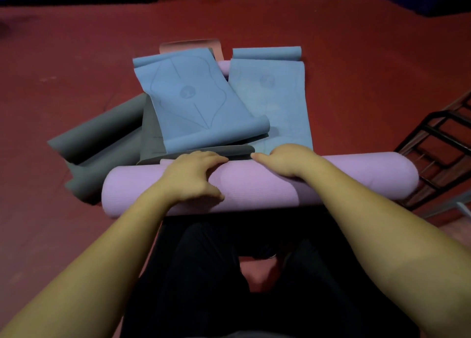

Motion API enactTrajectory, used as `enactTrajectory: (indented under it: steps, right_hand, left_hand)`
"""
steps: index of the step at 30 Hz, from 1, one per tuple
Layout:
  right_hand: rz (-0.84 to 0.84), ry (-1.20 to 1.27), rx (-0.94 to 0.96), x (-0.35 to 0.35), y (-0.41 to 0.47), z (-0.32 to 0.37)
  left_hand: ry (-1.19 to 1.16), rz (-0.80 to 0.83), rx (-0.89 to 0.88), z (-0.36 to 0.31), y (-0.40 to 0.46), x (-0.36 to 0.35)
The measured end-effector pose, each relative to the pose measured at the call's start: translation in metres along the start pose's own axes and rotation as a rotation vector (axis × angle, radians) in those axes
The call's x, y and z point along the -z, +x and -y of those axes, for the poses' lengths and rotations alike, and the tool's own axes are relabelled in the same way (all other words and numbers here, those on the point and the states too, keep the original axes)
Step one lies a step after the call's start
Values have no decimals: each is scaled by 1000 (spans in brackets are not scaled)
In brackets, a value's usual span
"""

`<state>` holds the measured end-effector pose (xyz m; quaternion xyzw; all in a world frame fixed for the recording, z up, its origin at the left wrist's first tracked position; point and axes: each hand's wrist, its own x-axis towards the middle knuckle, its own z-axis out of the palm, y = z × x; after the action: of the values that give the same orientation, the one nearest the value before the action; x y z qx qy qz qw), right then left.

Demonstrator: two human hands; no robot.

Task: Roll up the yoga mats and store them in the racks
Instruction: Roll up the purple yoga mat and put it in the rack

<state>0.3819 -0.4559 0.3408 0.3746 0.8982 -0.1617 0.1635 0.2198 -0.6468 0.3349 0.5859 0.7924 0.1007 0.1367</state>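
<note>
Lilac ribbed foam roll (260, 182): left hand (193, 177) and right hand (285, 159) each hold a curled grip on it.

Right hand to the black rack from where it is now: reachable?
Probably yes. The right hand rests on the purple roll, whose right end lies beside the black rack. Nothing stands between them, but the hand must let go of the roll first.
</note>
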Motion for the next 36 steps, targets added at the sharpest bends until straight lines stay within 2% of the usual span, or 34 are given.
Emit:
enactTrajectory:
  steps: [2,4,6,9,13,17,22,27,31,36]
  right_hand:
    - [41,28,-27,3,7,-1]
    - [89,60,-11,8,13,0]
    - [116,71,5,10,23,-1]
    - [145,64,-1,10,34,-3]
    - [160,93,27,15,30,3]
    - [190,117,42,19,24,0]
    - [224,166,-8,33,3,-5]
    - [219,60,5,33,-10,-11]
    - [261,69,-46,19,-7,-14]
    - [419,121,61,17,-12,-1]
  left_hand:
    - [-10,-196,-25,-1,-13,-18]
    - [88,-354,-17,-5,-26,-44]
    - [235,-397,-16,-11,-36,-67]
    - [437,-253,3,-17,-37,-80]
    - [471,-141,129,-24,-25,-71]
    - [480,-150,93,-28,-17,-66]
    - [477,-271,13,-38,-24,-53]
    - [489,-356,-44,-51,-49,-40]
    - [484,-325,-37,-57,-65,-41]
    - [458,-147,30,-49,-59,-44]
